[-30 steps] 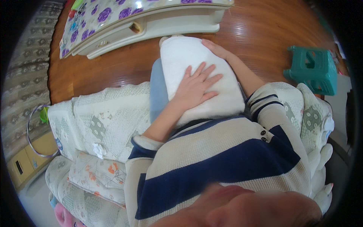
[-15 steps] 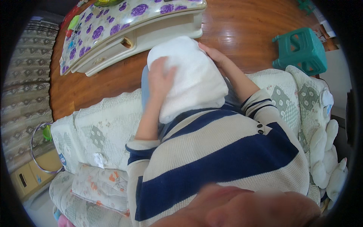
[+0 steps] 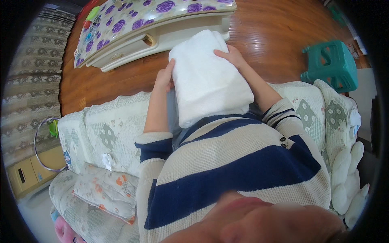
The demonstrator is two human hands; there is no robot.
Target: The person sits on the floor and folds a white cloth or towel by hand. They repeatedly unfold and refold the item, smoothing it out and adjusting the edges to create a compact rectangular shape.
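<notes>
A folded white towel (image 3: 212, 83) lies over my lap, its far end reaching past my knees toward the low table. At its left edge my left hand (image 3: 165, 77) is closed, thumb along the side and the fingers partly hidden under the cloth. My right hand (image 3: 231, 57) grips the far right edge, thumb on top and the other fingers mostly behind the towel.
Beyond my knees stands a white low table (image 3: 137, 24) with a purple-flowered cover. A green plastic stool (image 3: 330, 65) is on the wooden floor at right. I sit on a quilted sofa (image 3: 117, 117); a floral pillow (image 3: 109, 190) and white plush toy (image 3: 344, 182) flank me.
My left hand has gone from lying on top of the towel to its left edge. My right thumb now rests farther onto the cloth. The view has shifted slightly.
</notes>
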